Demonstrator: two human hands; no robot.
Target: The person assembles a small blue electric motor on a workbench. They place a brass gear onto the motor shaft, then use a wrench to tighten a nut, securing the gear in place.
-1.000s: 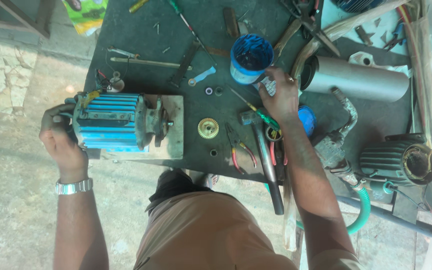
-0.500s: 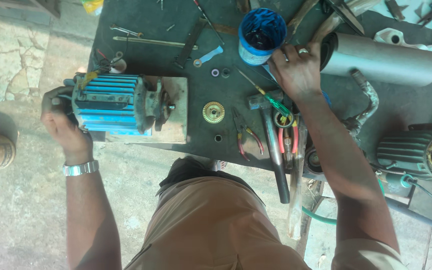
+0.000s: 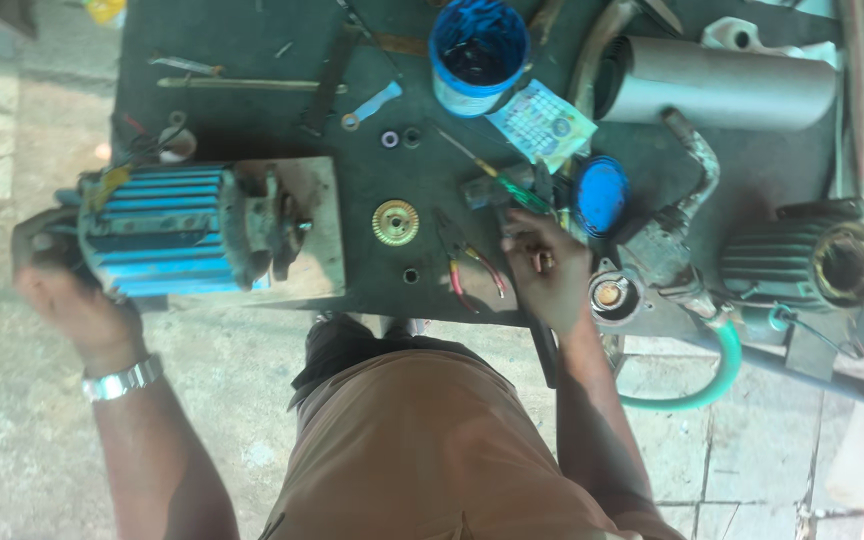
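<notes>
My left hand (image 3: 72, 300), with a metal watch on its wrist, grips the dark rear end of a blue ribbed electric motor (image 3: 167, 230). The motor lies on its side on a pale base plate (image 3: 320, 190) at the left of the dark workbench (image 3: 252, 40). My right hand (image 3: 552, 275) lies with curled fingers over tools at the bench's front edge. It is beside red-handled pliers (image 3: 472, 268) and just below a green-handled screwdriver (image 3: 512, 190). Whether it grips one of them is hidden. A brass gear (image 3: 395, 222) lies between motor and hand.
A blue paint can (image 3: 479, 45), a printed packet (image 3: 542, 125) and a blue lid (image 3: 602, 195) sit behind my right hand. A grey cylinder (image 3: 732, 85) and a dark motor housing (image 3: 802, 265) fill the right side. A green hose (image 3: 712, 385) hangs below.
My right hand has come back from beside the blue can to the tools at the front edge. The left hand stays on the motor's end.
</notes>
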